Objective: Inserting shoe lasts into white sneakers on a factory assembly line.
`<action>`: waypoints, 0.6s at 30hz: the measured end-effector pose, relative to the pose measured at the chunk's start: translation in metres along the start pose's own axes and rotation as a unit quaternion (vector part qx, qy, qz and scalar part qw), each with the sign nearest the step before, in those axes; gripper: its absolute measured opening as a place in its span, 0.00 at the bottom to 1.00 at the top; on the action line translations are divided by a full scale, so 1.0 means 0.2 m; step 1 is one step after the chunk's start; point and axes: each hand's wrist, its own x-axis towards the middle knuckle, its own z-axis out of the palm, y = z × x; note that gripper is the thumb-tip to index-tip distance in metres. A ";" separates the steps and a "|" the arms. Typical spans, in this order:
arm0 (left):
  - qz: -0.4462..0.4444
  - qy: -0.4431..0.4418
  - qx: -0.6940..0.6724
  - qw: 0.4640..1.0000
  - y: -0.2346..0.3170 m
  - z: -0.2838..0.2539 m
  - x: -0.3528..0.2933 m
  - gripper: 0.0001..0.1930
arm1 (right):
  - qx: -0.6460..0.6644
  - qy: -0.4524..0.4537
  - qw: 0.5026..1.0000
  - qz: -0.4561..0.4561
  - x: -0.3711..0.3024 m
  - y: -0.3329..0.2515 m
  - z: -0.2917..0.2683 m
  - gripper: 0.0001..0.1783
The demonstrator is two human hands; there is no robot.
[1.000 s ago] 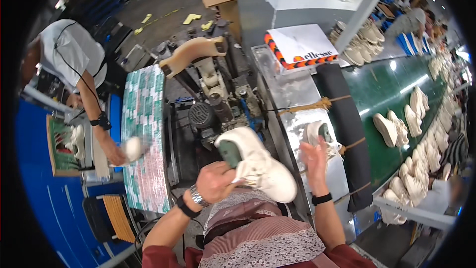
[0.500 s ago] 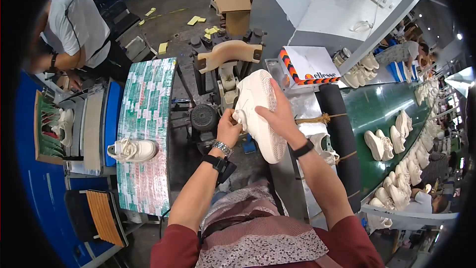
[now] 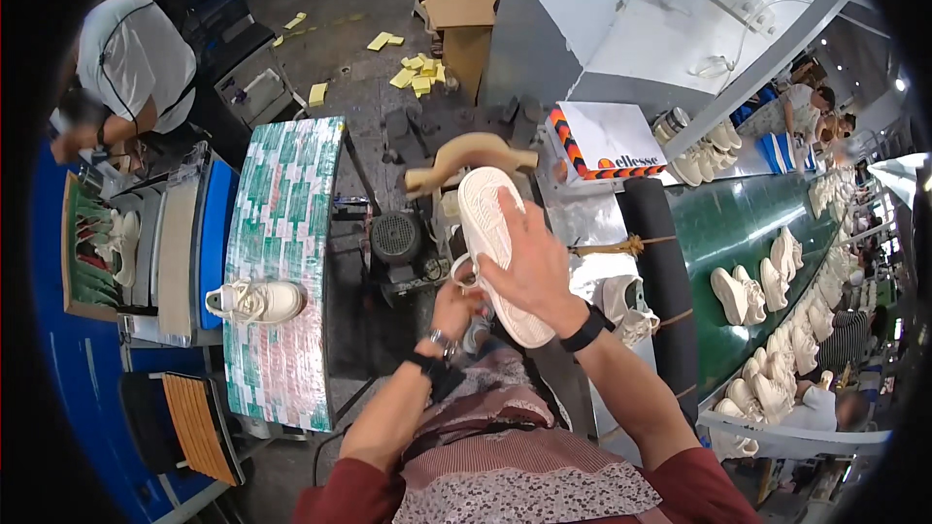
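Observation:
A cream sneaker [image 3: 487, 213] is tilted in front of me, its patterned sole turned up toward the head view. My right hand [image 3: 532, 267] grips it, fingers spread along the sole and thumb at the near side. Lower left of the shoe, my left hand [image 3: 452, 311] has its fingers closed at a white loop [image 3: 466, 273] that looks like part of the laces or upper; the exact hold is partly hidden. Just beyond the shoe is a machine with a curved tan pad [image 3: 468, 153]. A second laced sneaker [image 3: 260, 301] lies on the taped bench to my left.
The bench [image 3: 282, 175] is covered in green-and-white tape. Below the machine sits a dark motor [image 3: 396, 236]. A white shoebox [image 3: 610, 136] and another sneaker [image 3: 629, 309] rest on the right-hand metal surface, beside a black roller [image 3: 665, 281] and a green conveyor [image 3: 709, 213] carrying several shoes. A co-worker [image 3: 136, 68] bends at far left.
The sneaker has turned from side-on to sole-up and come lower. My right hand has shifted onto the sole; my left hand has moved down with the shoe. The co-worker at left bends lower.

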 end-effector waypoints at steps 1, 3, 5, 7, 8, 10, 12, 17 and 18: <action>-0.044 -0.001 -0.056 0.997 -0.02 -0.01 -0.06 0.27 | 0.007 0.002 1.000 -0.002 0.01 0.00 0.00 0.52; -0.090 -0.015 -0.044 0.995 0.00 0.02 -0.14 0.25 | 0.015 0.001 1.000 -0.005 0.00 0.01 0.01 0.52; -0.141 -0.105 -0.244 0.954 0.12 0.17 -0.19 0.31 | 0.034 0.010 0.999 0.007 -0.01 0.00 0.02 0.51; -0.082 -0.129 -0.315 0.937 0.18 0.32 -0.14 0.39 | 0.043 0.022 0.999 0.010 -0.02 -0.05 0.03 0.52; -0.036 -0.109 -0.362 0.925 0.19 0.39 -0.10 0.39 | 0.051 0.033 0.998 0.020 -0.03 -0.07 0.03 0.52; 0.003 -0.106 -0.412 0.905 0.19 0.44 -0.07 0.38 | 0.037 0.062 0.997 0.002 -0.06 -0.04 0.04 0.53; 0.015 -0.107 -0.406 0.907 0.18 0.45 -0.08 0.38 | 0.035 0.090 0.995 -0.004 -0.10 -0.04 0.04 0.53; 0.036 -0.140 -0.378 0.914 0.16 0.42 -0.11 0.40 | 0.015 0.148 0.989 -0.018 -0.15 -0.09 0.06 0.51; 0.022 -0.142 -0.364 0.920 0.16 0.43 -0.12 0.41 | 0.015 0.159 0.987 -0.009 -0.17 -0.06 0.07 0.51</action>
